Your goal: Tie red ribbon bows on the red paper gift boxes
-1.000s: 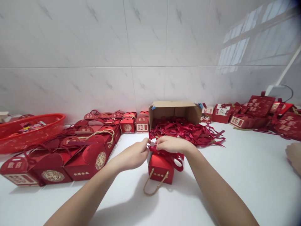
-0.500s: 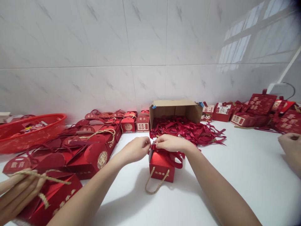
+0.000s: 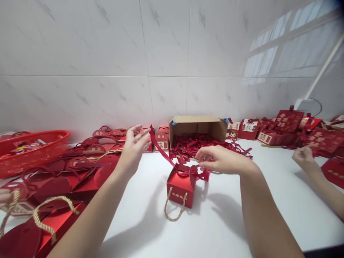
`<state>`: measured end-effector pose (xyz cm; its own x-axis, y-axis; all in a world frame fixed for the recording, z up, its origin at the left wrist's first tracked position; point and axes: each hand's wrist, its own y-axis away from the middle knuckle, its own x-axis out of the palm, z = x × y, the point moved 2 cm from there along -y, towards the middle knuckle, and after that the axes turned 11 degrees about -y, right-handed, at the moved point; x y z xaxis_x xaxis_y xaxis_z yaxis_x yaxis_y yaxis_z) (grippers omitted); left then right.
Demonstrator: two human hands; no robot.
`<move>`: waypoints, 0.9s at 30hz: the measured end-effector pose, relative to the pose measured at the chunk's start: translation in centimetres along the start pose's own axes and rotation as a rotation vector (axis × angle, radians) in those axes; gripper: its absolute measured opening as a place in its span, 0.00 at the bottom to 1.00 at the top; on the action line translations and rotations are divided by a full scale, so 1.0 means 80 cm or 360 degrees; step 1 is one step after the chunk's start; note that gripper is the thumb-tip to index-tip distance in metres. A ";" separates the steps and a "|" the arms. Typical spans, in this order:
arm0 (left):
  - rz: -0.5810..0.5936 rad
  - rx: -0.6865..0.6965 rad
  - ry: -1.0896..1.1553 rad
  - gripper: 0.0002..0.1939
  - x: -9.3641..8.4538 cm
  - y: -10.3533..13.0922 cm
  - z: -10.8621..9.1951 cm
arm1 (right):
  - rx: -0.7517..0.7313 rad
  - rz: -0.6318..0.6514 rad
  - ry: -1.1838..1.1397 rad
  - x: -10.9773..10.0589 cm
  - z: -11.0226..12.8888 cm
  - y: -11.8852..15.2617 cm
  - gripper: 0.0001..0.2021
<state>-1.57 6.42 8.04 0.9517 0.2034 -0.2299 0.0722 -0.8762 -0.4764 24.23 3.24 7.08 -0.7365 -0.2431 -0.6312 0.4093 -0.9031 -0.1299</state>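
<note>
A small red gift box [image 3: 179, 190] with a beige rope handle stands on the white table, with dark red ribbon [image 3: 185, 172] at its top. My left hand [image 3: 135, 145] is raised up and left of the box, its fingers apart, beside a ribbon strand [image 3: 161, 148] that stretches up from the box. Right of the box top, my right hand [image 3: 213, 157] hovers with loosely curved fingers, thumb and fingers apart, close to the ribbon. Behind it, an open cardboard box [image 3: 199, 119] lies on its side, full of red ribbons [image 3: 188, 145].
Many red gift boxes [image 3: 61, 179] crowd the left, near a red plastic basket [image 3: 34, 156]. More red boxes [image 3: 288, 122] line the wall at right. Another person's hand [image 3: 305, 157] is over the table at right; another shows at the far left edge.
My left hand has moved up and left from the box, and a ribbon strand now stretches that way. My right hand has moved slightly right, off the box top. The other person's hand at right shows more.
</note>
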 end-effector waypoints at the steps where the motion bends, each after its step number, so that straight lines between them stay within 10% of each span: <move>1: 0.0092 0.0029 -0.0130 0.23 0.003 0.001 0.003 | 0.0015 0.0029 0.0009 0.000 -0.001 0.003 0.08; 9: 0.1143 0.0181 -0.0828 0.17 0.044 0.021 0.035 | 0.0057 -0.0033 -0.0250 0.047 -0.045 0.013 0.10; 17: 0.1203 0.0283 -0.0968 0.10 0.052 0.020 0.047 | -0.0068 -0.0296 -0.0448 0.079 -0.064 0.018 0.06; 27: 0.1032 0.0395 -0.1402 0.10 0.033 0.019 0.028 | -0.0387 -0.0823 0.0696 0.083 -0.056 0.041 0.05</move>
<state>0.34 6.58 4.78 0.2376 0.0647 -0.9692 -0.5154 -0.8373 -0.1822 23.11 0.29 -0.95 -0.6061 0.4045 -0.6848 0.2123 -0.7475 -0.6295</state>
